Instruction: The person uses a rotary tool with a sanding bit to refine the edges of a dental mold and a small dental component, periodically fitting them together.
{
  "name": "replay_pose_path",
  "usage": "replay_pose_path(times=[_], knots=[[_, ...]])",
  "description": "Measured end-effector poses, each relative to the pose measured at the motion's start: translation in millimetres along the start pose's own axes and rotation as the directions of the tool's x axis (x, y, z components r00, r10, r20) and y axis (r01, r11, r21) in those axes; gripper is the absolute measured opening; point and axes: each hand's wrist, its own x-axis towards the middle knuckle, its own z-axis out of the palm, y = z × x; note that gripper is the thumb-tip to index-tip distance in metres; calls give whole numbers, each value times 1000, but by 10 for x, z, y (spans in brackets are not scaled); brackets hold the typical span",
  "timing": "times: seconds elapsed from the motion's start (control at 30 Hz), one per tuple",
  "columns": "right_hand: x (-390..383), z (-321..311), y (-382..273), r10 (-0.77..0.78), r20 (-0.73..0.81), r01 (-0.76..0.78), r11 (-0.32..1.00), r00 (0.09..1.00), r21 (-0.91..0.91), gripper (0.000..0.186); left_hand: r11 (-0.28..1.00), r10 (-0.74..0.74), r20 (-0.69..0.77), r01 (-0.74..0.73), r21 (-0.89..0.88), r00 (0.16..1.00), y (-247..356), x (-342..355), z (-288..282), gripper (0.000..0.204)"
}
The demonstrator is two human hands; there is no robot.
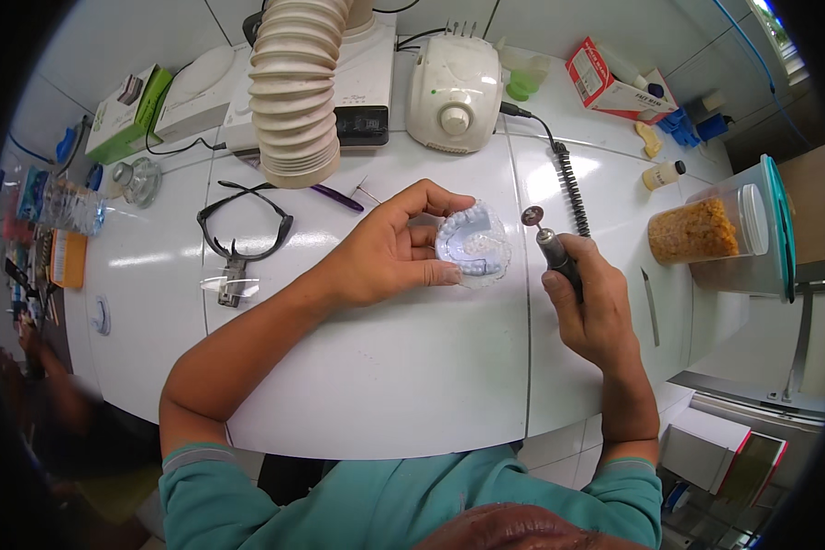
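Between the thumb and fingers of my left hand (390,247) is a pale blue dental model (458,240) with a clear plastic sheet formed over it. The sheet's clear rim sticks out on the model's right side. My right hand (596,298) is wrapped round a dark rotary handpiece (557,259), which points up and to the left. At its tip sits a small round cutting disc (533,216), apart from the model. A coiled black cord (571,188) lies behind the handpiece. Whether the disc is spinning, I cannot tell.
A ribbed suction hose (293,101) hangs at the back, left of a white control unit (456,92). Magnifier glasses (234,229) lie on the left. A scalpel-like knife (651,307) and a tub of orange granules (697,232) are on the right. Another person's arm (50,367) shows far left.
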Motion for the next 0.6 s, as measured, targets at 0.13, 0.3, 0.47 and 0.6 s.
replay_pose_path(times=[0.13,0.3,0.47,0.6], knots=[[58,27,149,-91,-11,91,996,996,-17,38,998,-44,-109,38,-56,993,37,-34,17,88],[77,18,130,-61,22,62,998,998,-16,37,984,-138,-110,123,-129,984,109,-7,130,101],[116,-135,-55,-98,55,106,978,994,-179,46,981,-161,-31,156,-119,987,37,-38,177,103],[100,-183,-146,-122,44,129,953,992,-275,45,995,-98,-11,98,5,995,-11,-71,148,101]])
